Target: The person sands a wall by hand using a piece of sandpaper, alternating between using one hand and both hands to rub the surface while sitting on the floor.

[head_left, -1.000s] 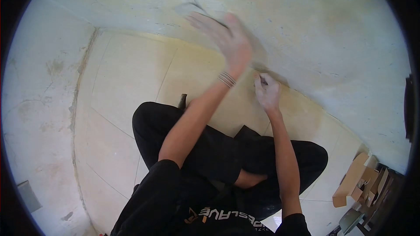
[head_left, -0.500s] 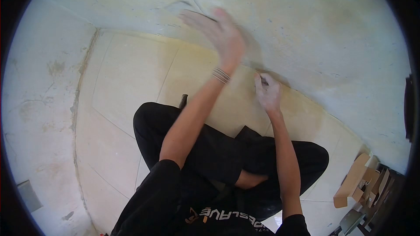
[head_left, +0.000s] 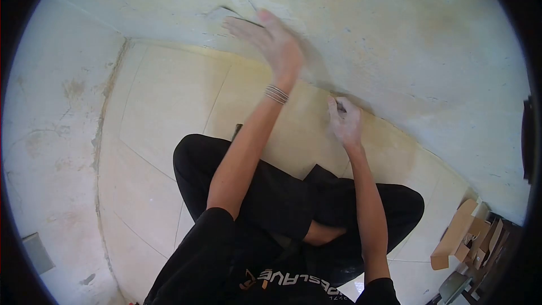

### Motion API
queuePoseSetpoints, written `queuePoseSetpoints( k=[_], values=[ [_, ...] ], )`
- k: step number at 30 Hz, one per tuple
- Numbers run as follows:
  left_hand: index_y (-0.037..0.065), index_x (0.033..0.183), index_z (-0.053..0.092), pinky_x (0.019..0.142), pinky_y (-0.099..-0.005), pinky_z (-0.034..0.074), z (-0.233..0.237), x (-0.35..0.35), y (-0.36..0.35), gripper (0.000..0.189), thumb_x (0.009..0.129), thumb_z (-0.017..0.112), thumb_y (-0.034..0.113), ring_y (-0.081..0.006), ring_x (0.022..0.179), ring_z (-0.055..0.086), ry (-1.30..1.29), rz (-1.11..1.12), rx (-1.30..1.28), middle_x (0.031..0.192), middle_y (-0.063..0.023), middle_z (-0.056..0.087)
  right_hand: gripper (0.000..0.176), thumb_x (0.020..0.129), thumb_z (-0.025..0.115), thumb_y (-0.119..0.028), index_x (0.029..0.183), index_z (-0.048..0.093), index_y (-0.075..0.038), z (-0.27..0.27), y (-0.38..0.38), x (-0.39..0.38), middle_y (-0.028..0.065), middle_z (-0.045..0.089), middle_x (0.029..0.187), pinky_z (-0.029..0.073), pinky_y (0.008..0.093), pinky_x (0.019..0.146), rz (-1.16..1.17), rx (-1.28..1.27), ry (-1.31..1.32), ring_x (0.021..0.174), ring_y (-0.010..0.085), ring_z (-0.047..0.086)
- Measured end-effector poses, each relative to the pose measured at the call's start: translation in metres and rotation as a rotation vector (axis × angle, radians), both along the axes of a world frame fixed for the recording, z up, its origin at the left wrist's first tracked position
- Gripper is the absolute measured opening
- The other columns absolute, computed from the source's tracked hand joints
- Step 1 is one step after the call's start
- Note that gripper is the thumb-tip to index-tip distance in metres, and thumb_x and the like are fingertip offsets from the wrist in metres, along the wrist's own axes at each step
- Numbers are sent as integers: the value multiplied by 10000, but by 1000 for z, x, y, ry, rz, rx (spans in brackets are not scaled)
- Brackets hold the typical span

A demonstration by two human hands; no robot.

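Observation:
My left hand (head_left: 276, 45) is dusted white and lies with fingers stretched along the wall (head_left: 372, 34). Under it is what looks like a thin sheet of sandpaper (head_left: 228, 11), pale with dark edges; one edge curls up beyond the fingertips and another shows between thumb and forefinger. Most of the sheet is covered by the hand. My right hand (head_left: 345, 121), also whitened with dust, is curled closed just above the floor, close to the foot of the wall. Whatever may be inside its fingers is hidden.
Pale tiles (head_left: 164, 85) cover the floor, where I sit cross-legged. A dark handle-like object (head_left: 237, 130) sticks out behind my left forearm. At the lower right stands an open cardboard box (head_left: 454, 234) beside other items. Another wall (head_left: 51, 135) bounds the left side.
My left hand has slid a little to the left along the wall, and the curled sheet edge has shifted left and down with it. My right hand has barely moved.

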State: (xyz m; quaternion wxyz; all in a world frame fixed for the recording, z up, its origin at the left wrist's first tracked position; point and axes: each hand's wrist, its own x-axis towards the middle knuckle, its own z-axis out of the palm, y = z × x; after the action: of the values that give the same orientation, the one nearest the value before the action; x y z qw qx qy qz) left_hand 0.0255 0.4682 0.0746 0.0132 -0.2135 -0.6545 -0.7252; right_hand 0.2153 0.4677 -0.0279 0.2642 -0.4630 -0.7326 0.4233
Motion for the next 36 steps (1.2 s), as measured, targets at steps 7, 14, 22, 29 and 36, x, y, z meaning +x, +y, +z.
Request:
queuePoseSetpoints(
  k=[7, 14, 22, 29, 36],
  values=[
    [-127, 1442, -127, 1148, -500, -87, -32, 89, -8, 853, 986, 374, 391, -463, 1414, -184, 273, -231, -166, 1500, -344, -218, 258, 893, 652, -245, 876, 655, 13, -30, 5, 13, 172, 648, 715, 487, 362, 651, 107, 242, 122, 638, 239, 621],
    [-141, 1442, -97, 1157, -495, -70, -16, 23, 4, 818, 991, 374, 354, -461, 1425, -142, 203, -16, -82, 1512, -359, -139, 308, 888, 662, -271, 905, 652, 37, -6, 0, 0, 184, 641, 716, 483, 353, 656, -5, -11, 37, 621, 231, 591],
    [-155, 1423, -135, 1157, -500, -83, -33, 86, -1, 811, 1018, 323, 378, -458, 1415, -175, 179, -168, -252, 1499, -365, -170, 287, 900, 651, -270, 905, 665, 16, -11, 3, 11, 189, 672, 761, 497, 339, 667, 74, 82, -90, 676, 228, 651],
    [-157, 1419, -143, 1154, -508, -87, -3, -4, -1, 834, 1018, 309, 417, -461, 1407, -199, -112, -26, -11, 1486, -363, -215, 285, 891, 656, -269, 919, 666, 15, -7, -1, 0, 189, 676, 763, 513, 344, 695, -4, 1, 12, 692, 246, 664],
    [-135, 1434, -134, 1164, -455, -100, -28, 86, -5, 855, 1013, 249, 503, -390, 1435, -182, 317, -166, -203, 1524, -304, -196, 284, 891, 650, -267, 913, 662, 16, -8, 4, 10, 186, 667, 754, 505, 344, 680, 81, 102, -173, 679, 245, 653]
  ],
)
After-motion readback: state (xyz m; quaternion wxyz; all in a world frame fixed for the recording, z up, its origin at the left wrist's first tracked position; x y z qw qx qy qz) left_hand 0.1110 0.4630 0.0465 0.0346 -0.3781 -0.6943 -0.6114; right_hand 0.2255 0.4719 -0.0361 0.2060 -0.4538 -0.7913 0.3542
